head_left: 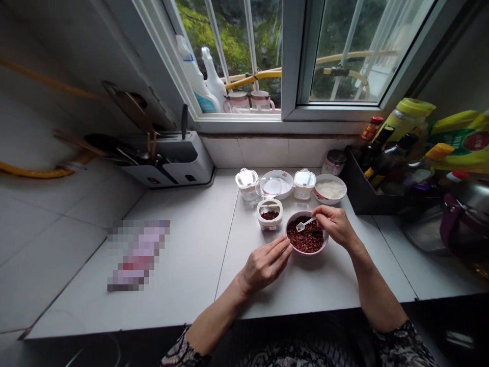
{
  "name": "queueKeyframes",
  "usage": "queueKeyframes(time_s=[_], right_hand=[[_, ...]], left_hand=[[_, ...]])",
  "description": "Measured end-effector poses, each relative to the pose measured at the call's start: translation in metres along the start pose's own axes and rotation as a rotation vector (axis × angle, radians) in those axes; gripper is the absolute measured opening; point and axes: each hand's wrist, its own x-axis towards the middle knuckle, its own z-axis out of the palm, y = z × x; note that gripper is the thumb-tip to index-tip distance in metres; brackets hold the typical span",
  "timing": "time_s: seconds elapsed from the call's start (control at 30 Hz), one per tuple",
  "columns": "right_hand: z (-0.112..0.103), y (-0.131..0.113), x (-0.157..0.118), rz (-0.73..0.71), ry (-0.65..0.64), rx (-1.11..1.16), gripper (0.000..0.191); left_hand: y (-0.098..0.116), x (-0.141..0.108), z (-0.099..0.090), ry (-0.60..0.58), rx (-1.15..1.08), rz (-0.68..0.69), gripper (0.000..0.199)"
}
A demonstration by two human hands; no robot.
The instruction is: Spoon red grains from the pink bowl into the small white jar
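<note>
From here I see the flake bowl [308, 253] on the counter [191, 255], left hand [266, 265] at its left rim, right hand [336, 224] at its right, spoon [300, 227] inside. Left of it I have the open jar [269, 226]; farther back, left to right, a capped jar [246, 178], a dish [286, 189], another jar [304, 184], the powder bowl [330, 201]. The utensil rack [194, 158] stands far left, the bottle box [367, 203] far right.

I was in a kitchen, seemingly a home one. Below the window [293, 61], my white desk [198, 239] carried bowls [331, 201] and small jars [304, 184]. At the window's lower left stood a rack [196, 159] full of cooking utensils [184, 121]; at its lower right, a dark box [362, 198] packed with bottles [390, 159]. Spray bottles [198, 79] stood along the window's ledge, homelike enough to me.
</note>
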Motion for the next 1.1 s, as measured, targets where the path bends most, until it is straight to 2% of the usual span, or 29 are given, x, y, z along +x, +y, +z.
queueKeyframes(time_s=[0.2, 0.6, 1.1], right_hand=[[0.0035, -0.0052, -0.0004, -0.050, -0.030, -0.029, 0.019], [0.0025, 0.0014, 0.0016, 0.174, -0.026, 0.308, 0.017], [0.0022, 0.0007, 0.0039, 0.198, 0.004, 0.377, 0.018]], left_hand=[[-0.0002, 0.0003, -0.0003, 0.005, 0.003, 0.005, 0.029], [-0.0012, -0.0011, -0.0010, -0.024, -0.019, -0.007, 0.033], [0.0008, 0.0021, -0.0016, -0.069, -0.010, -0.021, 0.032]])
